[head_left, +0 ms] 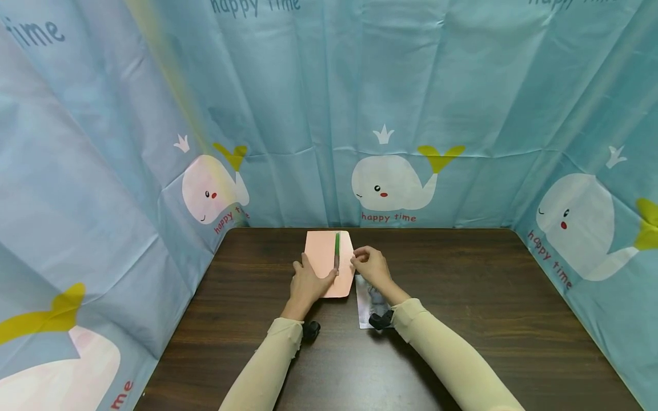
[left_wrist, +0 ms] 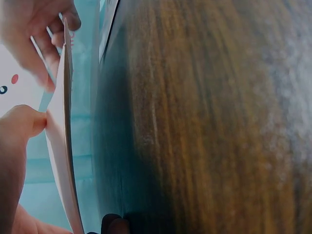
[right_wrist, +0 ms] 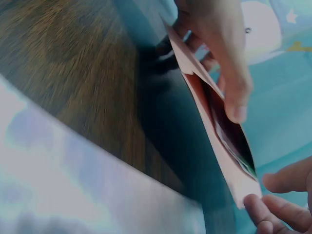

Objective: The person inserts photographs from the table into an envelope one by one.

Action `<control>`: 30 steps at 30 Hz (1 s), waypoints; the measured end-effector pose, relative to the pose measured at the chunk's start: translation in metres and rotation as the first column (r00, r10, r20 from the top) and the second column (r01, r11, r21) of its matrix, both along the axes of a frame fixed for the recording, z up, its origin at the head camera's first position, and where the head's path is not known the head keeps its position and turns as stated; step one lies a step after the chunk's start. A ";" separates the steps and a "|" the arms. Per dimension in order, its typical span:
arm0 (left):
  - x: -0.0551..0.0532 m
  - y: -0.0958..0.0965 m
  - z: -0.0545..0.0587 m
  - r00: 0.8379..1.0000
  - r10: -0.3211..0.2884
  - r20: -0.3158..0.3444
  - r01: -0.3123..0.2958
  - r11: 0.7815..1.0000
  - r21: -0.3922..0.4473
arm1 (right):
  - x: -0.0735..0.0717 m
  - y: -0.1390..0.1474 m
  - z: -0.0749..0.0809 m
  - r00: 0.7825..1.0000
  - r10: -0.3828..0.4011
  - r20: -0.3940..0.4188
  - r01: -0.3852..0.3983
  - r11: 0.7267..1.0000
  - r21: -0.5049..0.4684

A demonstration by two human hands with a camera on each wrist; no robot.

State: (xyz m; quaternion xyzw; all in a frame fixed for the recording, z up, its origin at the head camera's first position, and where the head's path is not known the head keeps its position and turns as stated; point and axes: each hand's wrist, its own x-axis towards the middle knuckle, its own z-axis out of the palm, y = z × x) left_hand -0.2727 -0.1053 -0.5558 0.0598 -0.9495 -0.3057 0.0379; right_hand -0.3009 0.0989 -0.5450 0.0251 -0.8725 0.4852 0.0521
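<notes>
A pink paper envelope (head_left: 321,251) is held above the table, its long opening showing a dark, green-edged insert (right_wrist: 226,122) inside. My left hand (head_left: 308,282) grips the envelope from the left and below, thumb pressed on its front face, fingers behind. In the left wrist view the envelope (left_wrist: 61,131) stands edge-on, with the left thumb against it. At the envelope's right edge my right hand (head_left: 372,265) pinches the flap between thumb and curled fingers. In the right wrist view these right fingertips (right_wrist: 253,202) meet the pink corner.
Under the right wrist, a shiny pale sheet with a greyish picture (head_left: 364,305) lies on the dark wooden table (head_left: 462,285). A blue curtain with whale prints (head_left: 319,114) surrounds the table's back and sides. Black wrist cameras (head_left: 311,331) sit at both cuffs.
</notes>
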 end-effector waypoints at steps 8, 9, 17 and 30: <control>-0.002 0.000 0.000 1.000 0.006 0.008 -0.006 1.000 0.002 | 0.015 0.034 0.006 0.998 0.057 0.041 -0.060 0.995 0.084; -0.002 0.000 0.000 1.000 0.006 0.010 -0.006 1.000 0.000 | 0.017 0.038 0.007 0.997 0.063 0.043 -0.067 0.993 0.096; -0.001 0.000 0.000 1.000 0.003 0.008 -0.003 1.000 0.007 | 0.037 0.064 0.014 0.994 0.077 0.072 -0.089 0.979 0.183; 0.002 0.001 0.003 1.000 0.003 0.007 -0.003 1.000 0.011 | 0.063 0.088 0.008 0.990 0.045 0.137 -0.089 0.938 0.335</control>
